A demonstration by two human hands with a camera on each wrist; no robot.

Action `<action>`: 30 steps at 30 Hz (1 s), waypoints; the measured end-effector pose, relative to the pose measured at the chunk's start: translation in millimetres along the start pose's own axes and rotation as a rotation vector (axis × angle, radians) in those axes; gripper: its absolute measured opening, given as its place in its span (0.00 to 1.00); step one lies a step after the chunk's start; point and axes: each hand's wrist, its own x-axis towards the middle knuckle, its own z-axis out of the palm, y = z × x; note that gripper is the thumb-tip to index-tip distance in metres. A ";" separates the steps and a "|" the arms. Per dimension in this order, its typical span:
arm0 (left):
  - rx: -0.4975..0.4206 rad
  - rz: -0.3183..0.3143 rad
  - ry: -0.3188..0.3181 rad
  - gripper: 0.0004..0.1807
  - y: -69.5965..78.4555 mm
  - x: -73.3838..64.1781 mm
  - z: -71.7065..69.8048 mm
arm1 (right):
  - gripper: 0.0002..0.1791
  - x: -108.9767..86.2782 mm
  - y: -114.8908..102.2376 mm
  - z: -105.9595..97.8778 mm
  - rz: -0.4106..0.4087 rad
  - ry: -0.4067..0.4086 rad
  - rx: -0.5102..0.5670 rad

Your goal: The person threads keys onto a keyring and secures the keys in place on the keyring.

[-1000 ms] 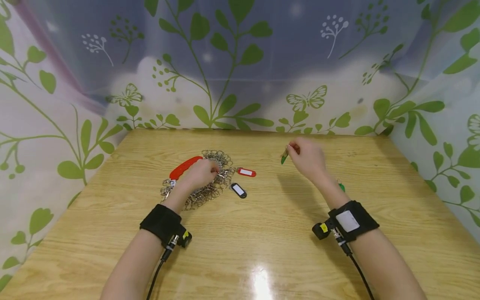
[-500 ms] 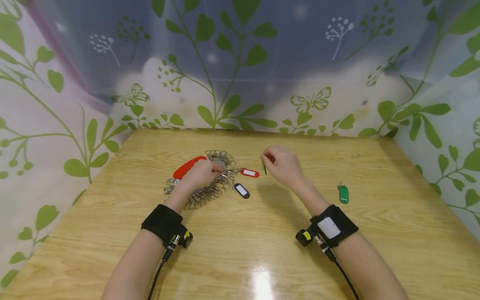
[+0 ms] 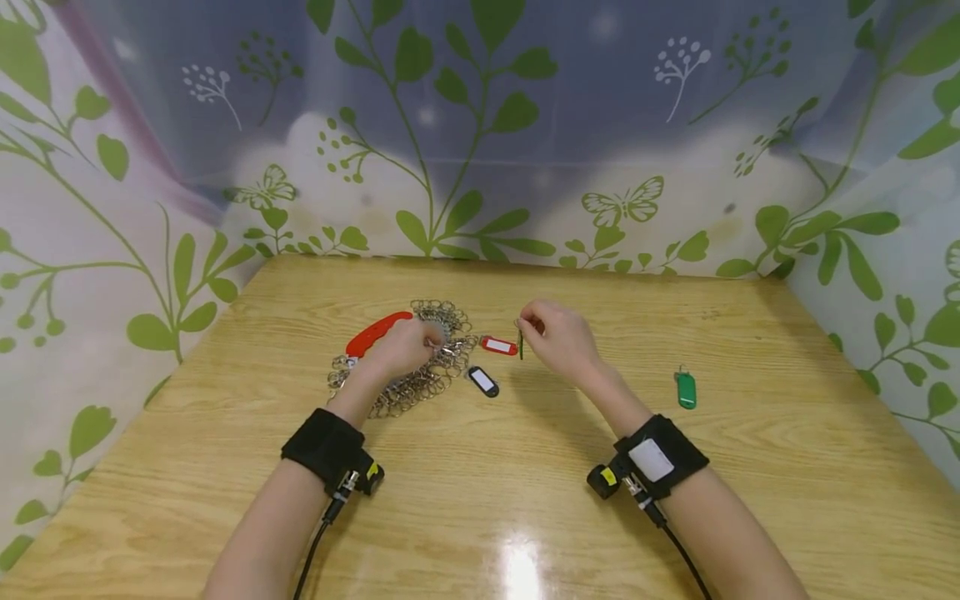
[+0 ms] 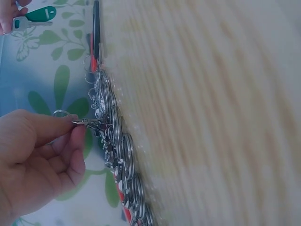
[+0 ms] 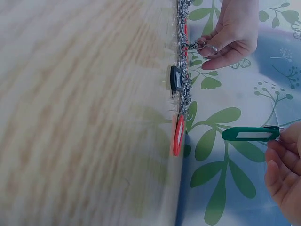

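Observation:
My left hand is over a heap of metal key rings on the table. Its thumb and forefinger pinch a small metal clasp with a ring, best seen in the left wrist view. To the right, my right hand pinches the ring end of a green key tag, which hangs above the table. A silver key dangles alongside that tag in the left wrist view. Between the hands lie a red key tag and a black key tag, both beside the heap.
A red handle-like strip lies along the heap's far left side, partly behind the left hand. Farther right on the wooden table is a second green key tag. Leaf-patterned cloth encloses the back and sides.
My right hand has moved left with the green key tag and key, toward the red tag, uncovering the other green tag. The left hand stays at the heap.

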 end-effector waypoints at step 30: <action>-0.385 -0.018 -0.057 0.15 -2.4 4.8 6.4 | 0.06 -0.4 -3.7 15.8 0.072 -0.185 0.046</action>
